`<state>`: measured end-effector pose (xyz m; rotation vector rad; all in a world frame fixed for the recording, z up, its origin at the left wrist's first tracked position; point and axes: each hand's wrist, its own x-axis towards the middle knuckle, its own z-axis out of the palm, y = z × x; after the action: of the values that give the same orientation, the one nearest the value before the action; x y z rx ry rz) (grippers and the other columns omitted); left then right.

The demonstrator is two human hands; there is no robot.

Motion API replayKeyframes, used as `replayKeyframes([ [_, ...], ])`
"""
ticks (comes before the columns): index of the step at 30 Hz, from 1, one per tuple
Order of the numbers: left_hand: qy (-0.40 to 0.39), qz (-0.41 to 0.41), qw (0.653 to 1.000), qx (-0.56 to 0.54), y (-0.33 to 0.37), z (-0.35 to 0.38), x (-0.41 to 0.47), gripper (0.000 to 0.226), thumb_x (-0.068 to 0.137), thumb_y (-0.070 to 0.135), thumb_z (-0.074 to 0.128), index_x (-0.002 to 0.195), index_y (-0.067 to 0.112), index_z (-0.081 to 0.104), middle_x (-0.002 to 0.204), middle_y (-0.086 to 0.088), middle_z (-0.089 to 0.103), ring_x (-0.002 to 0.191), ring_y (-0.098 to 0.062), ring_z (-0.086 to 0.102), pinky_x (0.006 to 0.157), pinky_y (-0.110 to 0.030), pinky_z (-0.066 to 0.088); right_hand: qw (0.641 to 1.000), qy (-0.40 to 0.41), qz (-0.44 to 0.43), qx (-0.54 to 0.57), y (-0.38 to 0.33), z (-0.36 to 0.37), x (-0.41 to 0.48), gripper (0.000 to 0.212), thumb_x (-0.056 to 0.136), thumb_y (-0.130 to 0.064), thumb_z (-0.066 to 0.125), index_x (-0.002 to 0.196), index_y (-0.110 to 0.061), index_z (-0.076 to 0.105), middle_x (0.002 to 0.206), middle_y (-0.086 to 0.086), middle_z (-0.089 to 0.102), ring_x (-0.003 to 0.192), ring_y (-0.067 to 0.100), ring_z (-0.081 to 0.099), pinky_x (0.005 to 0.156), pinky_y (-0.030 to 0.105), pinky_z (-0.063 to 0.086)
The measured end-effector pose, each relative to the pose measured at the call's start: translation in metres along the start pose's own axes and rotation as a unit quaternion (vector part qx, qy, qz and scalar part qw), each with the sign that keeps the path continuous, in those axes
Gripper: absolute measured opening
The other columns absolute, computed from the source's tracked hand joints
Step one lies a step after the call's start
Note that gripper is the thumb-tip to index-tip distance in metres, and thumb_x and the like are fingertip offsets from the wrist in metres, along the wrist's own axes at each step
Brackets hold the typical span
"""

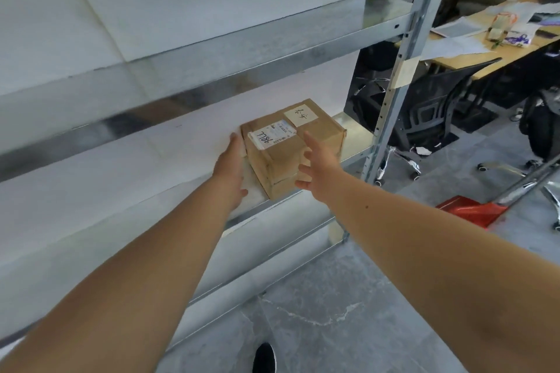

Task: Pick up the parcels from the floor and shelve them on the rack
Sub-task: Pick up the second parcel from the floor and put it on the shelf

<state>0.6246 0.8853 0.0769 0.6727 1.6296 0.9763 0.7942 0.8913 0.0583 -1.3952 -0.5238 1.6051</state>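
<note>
Box (291, 145): on rack (272, 48) middle shelf, near right post (391, 106).
Left hand (230, 166): fingers straight, flat against box's left side.
Right hand (318, 169): fingers spread, touching box's near face.
Beyond post: chair (430, 112), red dustpan (469, 209).

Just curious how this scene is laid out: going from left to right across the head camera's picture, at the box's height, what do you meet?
Left hand → cardboard parcel → rack's upright post → black mesh chair. The right hand lies across the parcel, so it is left out.
</note>
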Motion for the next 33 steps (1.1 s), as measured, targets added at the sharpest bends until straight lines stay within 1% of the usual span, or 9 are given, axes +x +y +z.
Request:
replayKeyframes([
  [3, 0.038, -0.052, 0.997, -0.050, -0.016, -0.037, -0.022, 0.085, 0.098, 0.079, 0.044, 0.167, 0.029, 0.036, 0.172, -0.008, 0.038, 0.153, -0.034, 0.043, 0.121, -0.062, 0.038, 0.999, -0.041, 0.009, -0.027, 0.014, 0.022, -0.016, 0.065, 0.095, -0.060, 0.061, 0.152, -0.030, 0.050, 0.158, 0.001, 0.047, 0.137, 0.028, 0.051, 0.098, 0.055, 0.050],
  [7, 0.078, -0.040, 0.994, -0.063, -0.039, -0.097, -0.058, 0.083, 0.101, 0.076, 0.044, 0.168, 0.029, 0.033, 0.175, -0.003, 0.032, 0.157, -0.031, 0.037, 0.122, -0.058, 0.036, 0.988, -0.113, 0.029, -0.098, 0.037, 0.065, -0.040, 0.062, 0.095, -0.062, 0.058, 0.148, -0.030, 0.053, 0.153, -0.004, 0.051, 0.135, 0.026, 0.052, 0.106, 0.058, 0.048],
  [12, 0.152, -0.053, 0.982, -0.103, -0.075, -0.192, -0.102, 0.081, 0.101, 0.074, 0.047, 0.166, 0.027, 0.039, 0.174, -0.004, 0.035, 0.156, -0.032, 0.037, 0.120, -0.056, 0.039, 0.964, -0.208, 0.040, -0.159, 0.076, 0.136, -0.075, 0.059, 0.099, -0.060, 0.056, 0.144, -0.023, 0.059, 0.156, 0.002, 0.049, 0.138, 0.033, 0.051, 0.112, 0.061, 0.043],
  [16, 0.248, -0.072, 0.946, -0.198, -0.117, -0.287, -0.146, 0.078, 0.100, 0.073, 0.050, 0.163, 0.026, 0.046, 0.174, -0.007, 0.036, 0.157, -0.032, 0.039, 0.118, -0.059, 0.039, 0.933, -0.282, 0.056, -0.215, 0.128, 0.204, -0.122, 0.050, 0.099, -0.062, 0.055, 0.133, -0.026, 0.065, 0.151, 0.002, 0.054, 0.131, 0.031, 0.055, 0.101, 0.056, 0.048],
  [23, 0.393, -0.088, 0.881, -0.249, -0.190, -0.428, -0.243, 0.081, 0.102, 0.075, 0.042, 0.168, 0.028, 0.036, 0.174, -0.001, 0.036, 0.157, -0.035, 0.036, 0.124, -0.062, 0.034, 0.875, -0.384, 0.109, -0.274, 0.244, 0.308, -0.227, 0.059, 0.099, -0.063, 0.053, 0.143, -0.026, 0.060, 0.154, 0.004, 0.052, 0.133, 0.032, 0.054, 0.106, 0.057, 0.047],
  [25, 0.411, -0.081, 0.871, -0.255, -0.210, -0.463, -0.272, 0.080, 0.102, 0.075, 0.044, 0.165, 0.026, 0.040, 0.166, -0.005, 0.045, 0.150, -0.035, 0.045, 0.119, -0.059, 0.041, 0.854, -0.411, 0.123, -0.292, 0.277, 0.332, -0.264, 0.058, 0.099, -0.063, 0.052, 0.143, -0.025, 0.060, 0.155, 0.004, 0.052, 0.130, 0.032, 0.055, 0.103, 0.056, 0.048],
  [27, 0.435, -0.072, 0.861, -0.256, -0.230, -0.498, -0.302, 0.079, 0.102, 0.073, 0.045, 0.162, 0.022, 0.044, 0.153, -0.008, 0.052, 0.132, -0.032, 0.054, 0.104, -0.052, 0.045, 0.831, -0.442, 0.133, -0.310, 0.309, 0.353, -0.302, 0.059, 0.099, -0.064, 0.053, 0.142, -0.024, 0.059, 0.154, 0.004, 0.052, 0.127, 0.032, 0.055, 0.101, 0.055, 0.049],
  [29, 0.465, -0.074, 0.841, -0.267, -0.252, -0.532, -0.334, 0.080, 0.101, 0.074, 0.045, 0.162, 0.023, 0.044, 0.159, -0.007, 0.050, 0.135, -0.034, 0.052, 0.097, -0.051, 0.042, 0.810, -0.466, 0.145, -0.324, 0.340, 0.374, -0.339, 0.058, 0.099, -0.062, 0.054, 0.142, -0.024, 0.059, 0.154, 0.005, 0.052, 0.129, 0.032, 0.055, 0.105, 0.058, 0.048],
  [33, 0.503, -0.091, 0.809, -0.291, -0.297, -0.584, -0.393, 0.083, 0.100, 0.077, 0.040, 0.167, 0.027, 0.037, 0.171, -0.006, 0.040, 0.151, -0.037, 0.044, 0.113, -0.059, 0.043, 0.775, -0.501, 0.163, -0.349, 0.396, 0.404, -0.403, 0.059, 0.100, -0.059, 0.055, 0.145, -0.022, 0.056, 0.157, 0.008, 0.050, 0.137, 0.035, 0.052, 0.112, 0.061, 0.045],
])
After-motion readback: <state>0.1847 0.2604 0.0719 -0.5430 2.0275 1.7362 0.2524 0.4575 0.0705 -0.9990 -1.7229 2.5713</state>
